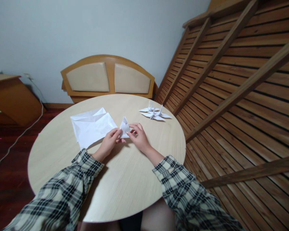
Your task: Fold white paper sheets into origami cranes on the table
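A small folded white paper piece, pointed at the top, stands over the round pale wooden table. My left hand pinches its lower left edge. My right hand pinches its lower right corner with curled fingers. Both arms wear plaid sleeves.
A stack of loose white paper sheets lies left of my hands. Finished white paper cranes sit at the table's far right. A padded wooden chair back stands behind the table. A slatted wooden frame leans on the right. A cable crosses the floor.
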A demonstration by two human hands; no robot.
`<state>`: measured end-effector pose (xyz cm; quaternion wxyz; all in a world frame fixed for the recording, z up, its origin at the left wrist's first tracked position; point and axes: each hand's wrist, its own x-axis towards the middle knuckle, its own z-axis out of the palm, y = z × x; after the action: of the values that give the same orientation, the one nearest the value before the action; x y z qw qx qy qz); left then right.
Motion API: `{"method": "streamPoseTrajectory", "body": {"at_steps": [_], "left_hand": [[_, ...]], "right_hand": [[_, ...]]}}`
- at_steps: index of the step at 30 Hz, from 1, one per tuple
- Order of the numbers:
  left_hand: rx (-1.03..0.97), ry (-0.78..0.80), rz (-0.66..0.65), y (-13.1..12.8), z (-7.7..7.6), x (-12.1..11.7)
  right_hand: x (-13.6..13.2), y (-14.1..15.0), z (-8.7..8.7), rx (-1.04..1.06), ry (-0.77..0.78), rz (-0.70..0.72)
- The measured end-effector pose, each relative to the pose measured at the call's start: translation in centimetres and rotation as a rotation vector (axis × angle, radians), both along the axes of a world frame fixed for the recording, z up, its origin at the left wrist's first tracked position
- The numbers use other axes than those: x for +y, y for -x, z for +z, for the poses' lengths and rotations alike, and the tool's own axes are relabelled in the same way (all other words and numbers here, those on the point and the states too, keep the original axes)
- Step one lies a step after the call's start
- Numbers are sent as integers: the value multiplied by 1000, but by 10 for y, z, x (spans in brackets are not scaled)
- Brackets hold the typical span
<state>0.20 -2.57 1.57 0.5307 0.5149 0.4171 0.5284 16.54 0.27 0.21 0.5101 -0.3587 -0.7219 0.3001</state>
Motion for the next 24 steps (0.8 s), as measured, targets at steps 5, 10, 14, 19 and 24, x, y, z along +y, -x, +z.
{"method": "streamPoseTrajectory", "body": {"at_steps": [5, 10, 14, 19, 24], "left_hand": [[-89, 23, 17, 0, -2, 2], [-101, -18, 155, 1, 1, 2], [-130, -33, 136, 1, 4, 0], [-94, -65, 126, 1, 4, -1], [127, -216, 119, 3, 5, -1]], "right_hand": [[-3, -1, 1, 11, -84, 102], [-12, -1, 11, -13, -28, 194], [-10, 2, 9, 11, 5, 126], [-7, 4, 3, 115, 48, 120], [-8, 3, 5, 51, 84, 109]]}}
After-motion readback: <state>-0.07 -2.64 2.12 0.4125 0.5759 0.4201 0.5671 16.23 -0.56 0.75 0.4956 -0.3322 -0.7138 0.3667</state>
